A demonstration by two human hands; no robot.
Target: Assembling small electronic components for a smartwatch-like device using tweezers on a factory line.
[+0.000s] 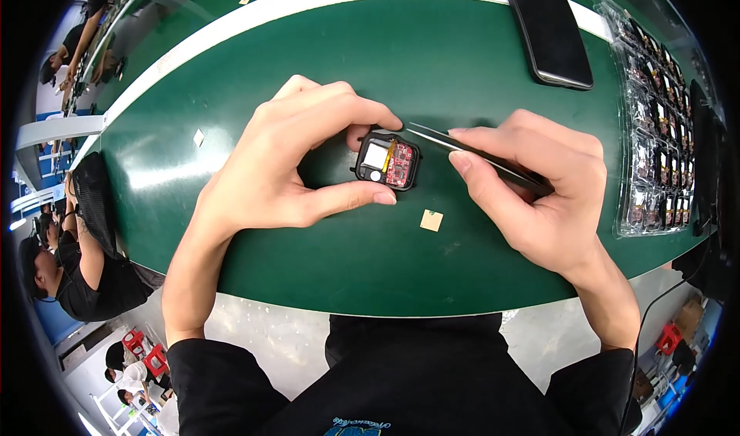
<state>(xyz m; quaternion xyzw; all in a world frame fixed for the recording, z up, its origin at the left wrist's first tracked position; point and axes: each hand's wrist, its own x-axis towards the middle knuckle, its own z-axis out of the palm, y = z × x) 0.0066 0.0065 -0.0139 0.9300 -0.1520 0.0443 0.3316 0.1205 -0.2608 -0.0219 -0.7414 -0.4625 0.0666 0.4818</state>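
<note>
A small black smartwatch-like case (375, 157) lies open-backed on the green table. Inside it show a red circuit board, a white block, a yellow strip and a round pale disc. Around its left side curves my left hand (297, 154), thumb along the lower edge and fingers at the upper edge, holding it in place. My right hand (532, 181) pinches a pair of dark tweezers (493, 158) between thumb and fingers. The tweezers' pointed tips are apart from the case, up and to its right. Below the tips a small beige square sticker (432, 220) lies on the table.
At the right, a clear plastic tray (624, 127) holds rows of similar open cases. A long black object (547, 35) lies at the far right, across the white strip. Another small pale piece (199, 138) rests at the left. A seated person (92, 274) is at the left.
</note>
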